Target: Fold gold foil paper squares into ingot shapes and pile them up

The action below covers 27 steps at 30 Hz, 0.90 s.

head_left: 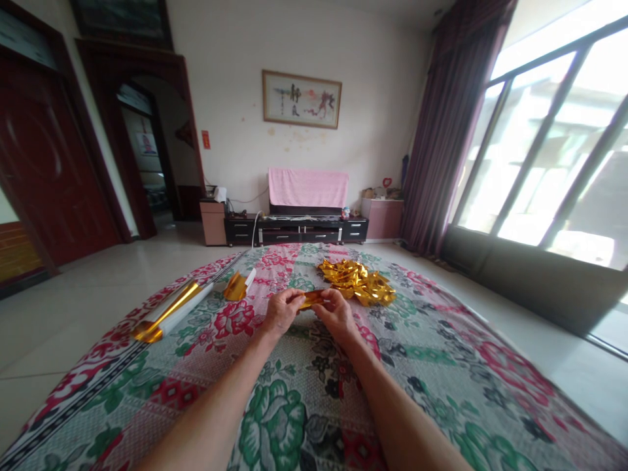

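Note:
A small strip of gold foil [314,300] is stretched between my two hands, just above the patterned cloth. My left hand [283,312] pinches its left end between thumb and fingers. The right end is pinched in my right hand [337,314]. Just beyond my right hand lies a pile of shiny folded gold foil pieces [357,281]. To the left are a gold foil sheet with a white underside [236,286] and, farther left, a long roll of gold and white foil [174,311].
A floral cloth [275,418] covers the large surface before me. Beyond it, a low black cabinet [299,230] stands against the wall, with a pink cloth [308,188] above it. Purple curtains [446,131] and windows are on the right, doorways on the left.

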### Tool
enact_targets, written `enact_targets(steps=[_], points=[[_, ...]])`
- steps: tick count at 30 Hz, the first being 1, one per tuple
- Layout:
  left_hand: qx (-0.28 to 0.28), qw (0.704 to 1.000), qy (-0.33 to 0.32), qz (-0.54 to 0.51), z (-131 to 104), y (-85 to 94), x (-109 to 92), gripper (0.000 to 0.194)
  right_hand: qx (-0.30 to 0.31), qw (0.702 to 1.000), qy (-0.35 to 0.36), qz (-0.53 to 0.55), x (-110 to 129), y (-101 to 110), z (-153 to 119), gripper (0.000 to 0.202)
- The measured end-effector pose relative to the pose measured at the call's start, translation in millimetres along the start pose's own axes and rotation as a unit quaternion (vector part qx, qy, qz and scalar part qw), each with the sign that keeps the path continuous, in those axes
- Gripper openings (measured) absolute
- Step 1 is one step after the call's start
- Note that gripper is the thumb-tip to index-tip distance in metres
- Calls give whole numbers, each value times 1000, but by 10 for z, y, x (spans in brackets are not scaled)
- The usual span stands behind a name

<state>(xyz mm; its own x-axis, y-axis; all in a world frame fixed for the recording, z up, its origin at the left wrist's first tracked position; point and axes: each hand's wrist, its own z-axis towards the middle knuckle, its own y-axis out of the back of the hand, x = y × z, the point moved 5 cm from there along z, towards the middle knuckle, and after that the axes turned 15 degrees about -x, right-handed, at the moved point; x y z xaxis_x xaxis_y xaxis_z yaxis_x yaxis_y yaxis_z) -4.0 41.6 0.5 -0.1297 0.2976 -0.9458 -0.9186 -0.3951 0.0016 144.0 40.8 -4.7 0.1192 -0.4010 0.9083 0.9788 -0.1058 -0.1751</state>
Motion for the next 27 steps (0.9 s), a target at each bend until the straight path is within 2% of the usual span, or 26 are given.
enact_targets(steps=[3,7,17,27], points=[[1,1000,11,-7,-8,-7,1,23,-26,1000,-2,1,-10,22,13,43],[0,1000,21,-15,-26,-7,-23,24,-11,1000,-6,25,-34,2,30,52],[16,999,35,-21,-35,-6,-29,24,11,998,-16,54,-31,-14,33,48],[71,995,49,-51,-63,-28,-29,30,8,998,-32,55,-13,-11,22,45]])
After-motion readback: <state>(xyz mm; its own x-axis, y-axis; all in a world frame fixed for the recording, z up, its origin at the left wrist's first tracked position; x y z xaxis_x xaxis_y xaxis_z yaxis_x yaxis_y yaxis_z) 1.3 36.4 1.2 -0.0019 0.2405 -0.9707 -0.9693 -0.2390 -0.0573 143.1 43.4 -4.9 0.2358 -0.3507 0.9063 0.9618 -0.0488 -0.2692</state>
